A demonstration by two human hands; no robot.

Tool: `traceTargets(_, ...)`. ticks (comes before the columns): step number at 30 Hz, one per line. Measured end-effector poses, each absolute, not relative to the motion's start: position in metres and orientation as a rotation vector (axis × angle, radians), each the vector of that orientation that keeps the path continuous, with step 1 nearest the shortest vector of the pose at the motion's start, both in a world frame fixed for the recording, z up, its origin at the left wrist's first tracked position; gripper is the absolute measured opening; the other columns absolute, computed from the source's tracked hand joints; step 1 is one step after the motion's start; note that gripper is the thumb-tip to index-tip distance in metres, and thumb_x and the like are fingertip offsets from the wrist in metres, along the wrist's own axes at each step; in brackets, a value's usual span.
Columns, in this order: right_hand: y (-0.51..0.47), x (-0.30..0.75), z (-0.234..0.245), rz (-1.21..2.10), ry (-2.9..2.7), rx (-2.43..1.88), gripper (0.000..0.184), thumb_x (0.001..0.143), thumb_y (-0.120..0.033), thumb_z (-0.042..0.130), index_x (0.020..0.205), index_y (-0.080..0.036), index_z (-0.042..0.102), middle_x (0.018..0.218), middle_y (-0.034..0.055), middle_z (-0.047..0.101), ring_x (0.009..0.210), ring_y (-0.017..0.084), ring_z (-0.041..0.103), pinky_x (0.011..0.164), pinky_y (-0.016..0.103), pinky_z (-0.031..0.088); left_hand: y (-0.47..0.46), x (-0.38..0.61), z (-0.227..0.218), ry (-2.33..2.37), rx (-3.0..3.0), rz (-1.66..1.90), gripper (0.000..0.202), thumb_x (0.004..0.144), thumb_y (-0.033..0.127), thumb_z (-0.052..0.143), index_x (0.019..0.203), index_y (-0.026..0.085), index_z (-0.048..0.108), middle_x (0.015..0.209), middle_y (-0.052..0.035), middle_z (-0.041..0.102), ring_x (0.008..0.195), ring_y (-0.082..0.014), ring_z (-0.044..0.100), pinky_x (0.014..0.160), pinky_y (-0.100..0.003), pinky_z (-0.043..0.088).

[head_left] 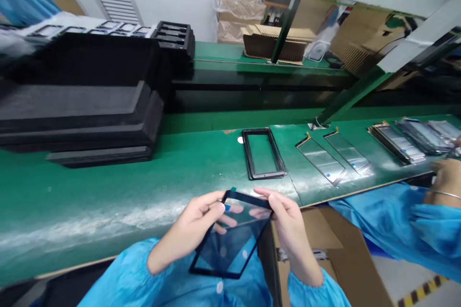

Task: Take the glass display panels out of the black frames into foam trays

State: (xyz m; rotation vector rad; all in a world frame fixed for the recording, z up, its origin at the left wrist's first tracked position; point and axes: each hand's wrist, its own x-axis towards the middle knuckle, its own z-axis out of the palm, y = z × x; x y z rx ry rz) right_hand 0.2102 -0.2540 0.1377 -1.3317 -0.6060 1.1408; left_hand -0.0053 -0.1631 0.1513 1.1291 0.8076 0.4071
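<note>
Between my two hands I hold a clear glass panel with a black border, tilted in front of my chest. My left hand grips its upper left corner, the thumb by a small blue tab. At the upper right corner my right hand pinches the edge, and fingers of both hands show through the glass. Just beyond, a small stack of black rectangular frames lies on the green bench. To the right of it lie two glass panels, a nearer one and another, each with a yellowish tab.
Stacked black foam trays fill the bench's left side. Piles of panels lie at the far right, near a co-worker's arm. A green post rises from the bench's back. An open cardboard box stands below the front edge.
</note>
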Motion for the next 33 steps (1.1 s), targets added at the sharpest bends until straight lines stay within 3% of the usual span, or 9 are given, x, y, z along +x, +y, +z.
traceTargets(3,-0.257,0.211,0.133,1.121,-0.602,-1.360,0.051,0.087,-0.067,0.077,0.095,-0.018,0.086,0.066,0.0091,0.081,0.057,0.026,0.079,0.057,0.033,0.064,-0.168,-0.004,0.148,0.796,1.044,0.426,0.048,0.099,0.053,0.069,0.130,0.017,0.074,0.120,-0.0203,0.082,0.089,-0.0276,0.083,0.069,-0.030,0.065)
traceTargets(8,-0.259,0.207,0.138,1.043,-0.632,-1.384,0.051,0.089,-0.068,0.074,0.067,-0.021,0.077,0.066,0.0083,0.081,0.052,0.027,0.076,0.055,0.037,0.064,-0.171,0.000,0.141,0.798,0.987,0.448,0.049,0.097,0.053,0.072,0.132,0.018,0.073,0.122,-0.0198,0.081,0.088,-0.0282,0.083,0.069,-0.031,0.066)
traceTargets(12,-0.261,0.210,0.142,0.976,-0.697,-1.416,0.050,0.094,-0.067,0.069,0.081,-0.021,0.081,0.070,0.0077,0.083,0.055,0.026,0.077,0.056,0.035,0.065,-0.170,-0.003,0.138,0.819,1.024,0.402,0.050,0.100,0.052,0.067,0.137,0.018,0.071,0.126,-0.0203,0.080,0.096,-0.0312,0.083,0.074,-0.036,0.068)
traceTargets(17,-0.258,0.198,0.145,1.053,-0.897,-1.428,0.035,0.098,-0.050,0.068,0.085,-0.022,0.084,0.070,0.0042,0.083,0.059,0.022,0.079,0.062,0.030,0.064,-0.164,-0.007,0.148,0.826,1.585,0.456,0.059,0.098,0.041,0.070,0.156,0.035,0.058,0.149,-0.0087,0.069,0.127,-0.0304,0.071,0.107,-0.039,0.056)
traceTargets(21,-0.250,0.195,0.146,1.001,-0.986,-1.368,0.013,0.088,-0.037,0.080,0.084,-0.025,0.086,0.072,0.0007,0.084,0.064,0.020,0.080,0.065,0.027,0.063,-0.160,-0.004,0.157,0.709,1.872,0.222,0.062,0.096,0.032,0.070,0.156,0.040,0.057,0.115,-0.0026,0.083,0.090,-0.0252,0.078,0.085,-0.034,0.061)
traceTargets(23,-0.253,0.210,0.143,0.821,-0.874,-1.374,0.020,0.093,-0.042,0.074,0.094,-0.026,0.086,0.085,0.0027,0.086,0.074,0.021,0.082,0.075,0.028,0.064,-0.159,-0.005,0.157,0.740,1.708,0.210,0.049,0.101,0.032,0.062,0.151,0.036,0.060,0.107,-0.0030,0.084,0.079,-0.0217,0.077,0.074,-0.029,0.061)
traceTargets(26,-0.265,0.244,0.131,0.655,-0.795,-1.466,0.039,0.102,-0.054,0.062,0.106,-0.023,0.085,0.113,0.0104,0.085,0.095,0.024,0.082,0.089,0.033,0.064,-0.159,-0.011,0.150,0.818,1.350,0.369,0.037,0.103,0.037,0.061,0.139,0.027,0.059,0.113,-0.0087,0.081,0.081,-0.0213,0.078,0.063,-0.026,0.060)
traceTargets(29,-0.276,0.263,0.115,0.899,-0.763,-1.411,0.050,0.101,-0.063,0.059,0.113,-0.020,0.082,0.104,0.0145,0.086,0.083,0.027,0.084,0.076,0.035,0.066,-0.158,-0.016,0.141,0.844,1.191,0.561,0.040,0.100,0.042,0.068,0.133,0.024,0.055,0.109,-0.0109,0.080,0.075,-0.0211,0.077,0.055,-0.026,0.059)
traceTargets(33,-0.282,0.251,0.112,0.919,-0.655,-1.390,0.037,0.093,-0.053,0.076,0.111,-0.021,0.079,0.079,0.0090,0.085,0.056,0.022,0.078,0.060,0.030,0.063,-0.158,-0.016,0.131,0.889,1.189,0.664,0.044,0.099,0.046,0.069,0.133,0.023,0.053,0.108,-0.0121,0.080,0.069,-0.0214,0.078,0.051,-0.027,0.060)
